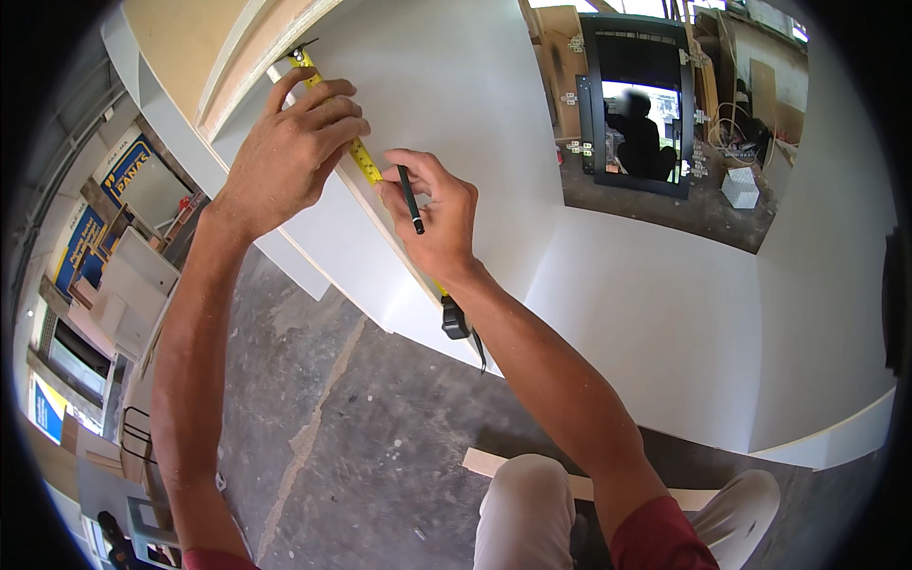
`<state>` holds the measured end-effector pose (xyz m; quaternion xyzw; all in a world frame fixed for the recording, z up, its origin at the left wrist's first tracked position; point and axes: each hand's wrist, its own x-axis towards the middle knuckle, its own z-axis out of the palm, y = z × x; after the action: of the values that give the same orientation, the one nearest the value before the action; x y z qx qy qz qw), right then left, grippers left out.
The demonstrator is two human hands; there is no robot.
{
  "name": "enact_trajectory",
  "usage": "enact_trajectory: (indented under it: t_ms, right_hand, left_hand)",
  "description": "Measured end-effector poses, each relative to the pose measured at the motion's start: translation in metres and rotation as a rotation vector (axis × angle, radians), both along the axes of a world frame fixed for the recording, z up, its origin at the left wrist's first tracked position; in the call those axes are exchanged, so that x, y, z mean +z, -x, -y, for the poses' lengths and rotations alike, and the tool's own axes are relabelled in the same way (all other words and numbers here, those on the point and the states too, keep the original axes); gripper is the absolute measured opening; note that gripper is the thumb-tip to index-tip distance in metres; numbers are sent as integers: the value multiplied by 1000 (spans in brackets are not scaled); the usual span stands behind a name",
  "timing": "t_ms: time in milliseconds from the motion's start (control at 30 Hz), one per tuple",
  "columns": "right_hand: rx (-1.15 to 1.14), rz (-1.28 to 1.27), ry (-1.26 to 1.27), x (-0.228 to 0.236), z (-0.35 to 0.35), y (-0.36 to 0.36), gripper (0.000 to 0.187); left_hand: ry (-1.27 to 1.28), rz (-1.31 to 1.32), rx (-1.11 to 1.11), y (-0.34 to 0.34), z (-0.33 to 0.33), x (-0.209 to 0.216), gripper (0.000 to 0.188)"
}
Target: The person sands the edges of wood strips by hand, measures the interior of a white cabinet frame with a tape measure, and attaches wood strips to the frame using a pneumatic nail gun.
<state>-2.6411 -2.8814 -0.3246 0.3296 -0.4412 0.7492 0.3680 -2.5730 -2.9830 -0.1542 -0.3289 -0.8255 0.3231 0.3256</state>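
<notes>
My right hand [437, 214] is pinching a black pencil [409, 198] near centre; left hand [309, 138] is curling over the yellow tape blade [364, 161] toward 10:30, can't tell if it's gripping. Black tape case [455, 320]'s sitting at 6 o'clock, white panel [665, 385] spreading toward 4.

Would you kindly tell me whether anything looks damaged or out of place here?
A ragged pale streak crosses the grey floor; it looks odd against the darker surface, possibly a patched crack. The yellow tape measure looks straight.
</notes>
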Motion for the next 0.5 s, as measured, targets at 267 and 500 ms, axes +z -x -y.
enact_trajectory:
  t_ms: [267,500]
  right_hand:
    - [17,38,2,-3,2,-4,33]
    - [289,270,273,-14,2,-43,26]
  left_hand:
    - [-17,184,-74,8,-1,11,12]
    - [-31,201,-70,10,3,9,8]
